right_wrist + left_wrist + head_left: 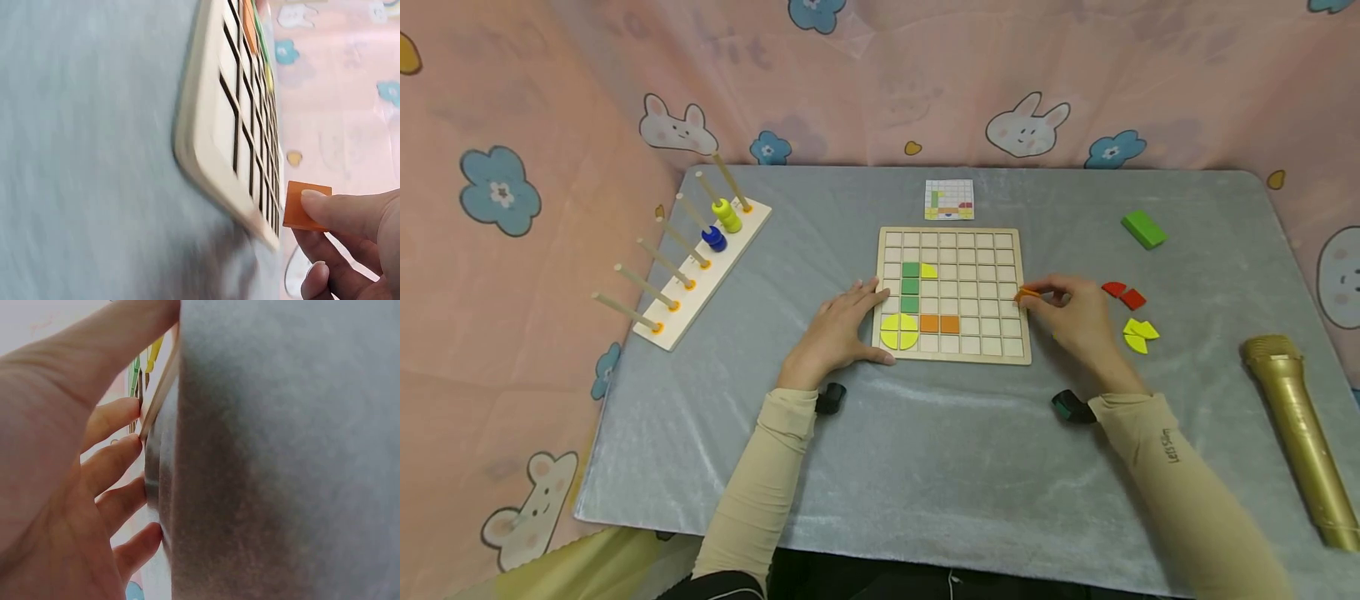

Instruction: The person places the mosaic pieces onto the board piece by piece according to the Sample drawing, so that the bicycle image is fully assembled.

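Note:
A square wooden grid board [996, 343] lies on the grey cloth. Three green squares [910, 287] stand in a column on it, a yellow quarter-circle tile [928, 271] beside the top one. Yellow quarter tiles [898, 332] form a circle at the lower left, with two orange squares [939, 323] to its right. My left hand [837, 329] rests at the board's left edge, fingers spread and extended, fingertips at the rim in the left wrist view. Between thumb and fingers, my right hand [1071, 317] pinches an orange square tile [303, 206] at the board's right edge.
A small pattern card [949, 200] lies behind the board. To the right are red tiles [1124, 295], yellow tiles [1141, 334], a green block [1144, 229] and a gold microphone [1300, 433]. A peg rack [681, 315] with yellow and blue beads stands at the left.

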The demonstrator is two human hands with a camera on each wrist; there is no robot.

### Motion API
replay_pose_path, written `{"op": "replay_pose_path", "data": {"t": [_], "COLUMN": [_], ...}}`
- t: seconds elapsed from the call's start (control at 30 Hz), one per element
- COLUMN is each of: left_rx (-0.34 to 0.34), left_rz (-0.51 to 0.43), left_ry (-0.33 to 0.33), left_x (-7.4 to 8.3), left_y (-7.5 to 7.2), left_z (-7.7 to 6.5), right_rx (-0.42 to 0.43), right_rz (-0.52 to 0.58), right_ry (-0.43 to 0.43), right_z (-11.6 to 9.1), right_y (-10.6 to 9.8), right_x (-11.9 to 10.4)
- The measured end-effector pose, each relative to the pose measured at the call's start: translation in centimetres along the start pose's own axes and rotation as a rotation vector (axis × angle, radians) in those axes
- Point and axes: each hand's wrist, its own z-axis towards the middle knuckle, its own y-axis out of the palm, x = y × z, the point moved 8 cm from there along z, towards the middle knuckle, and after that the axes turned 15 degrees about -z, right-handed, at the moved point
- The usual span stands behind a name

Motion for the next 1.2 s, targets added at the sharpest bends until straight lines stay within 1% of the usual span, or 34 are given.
{"op": "replay_pose_path", "data": {"t": [0.1,0.23,0.37,0.47,0.7,0.87,1.2], "left_rx": [0.003,0.006,0.005,0.005,0.007,0.009,0.007], "left_rz": [-0.001,-0.005,-0.004,-0.002,-0.007,-0.008,-0.005], "left_ry": [0.001,0.003,0.004,0.002,0.000,0.001,0.003], "left_x": [0.0,0.0,0.0,0.0,0.0,0.0,-0.1], "left_y": [0.0,-0.1,-0.1,0.0,0.0,0.0,0.0], "left_z": [0.0,0.0,-0.1,0.0,0.0,0.0,-0.1], "right_rx": [0.007,0.017,-0.030,-0.070,-0.114,-0.142,-0.147], "right_rz": [0.011,0.052,0.113,0.122,0.110,0.101,0.024], "right_ry": [-0.045,-0.082,-0.091,-0.087,-0.094,-0.082,-0.096], "right_z": [-0.1,-0.1,-0.2,-0.3,-0.5,-0.7,-0.8], "right_y": [0.8,1.7,2.8,3.6,4.9,5.1,5.2], "right_x": [-1.1,-2.3,-3.0,-3.5,-4.5,-4.7,-4.9]}}
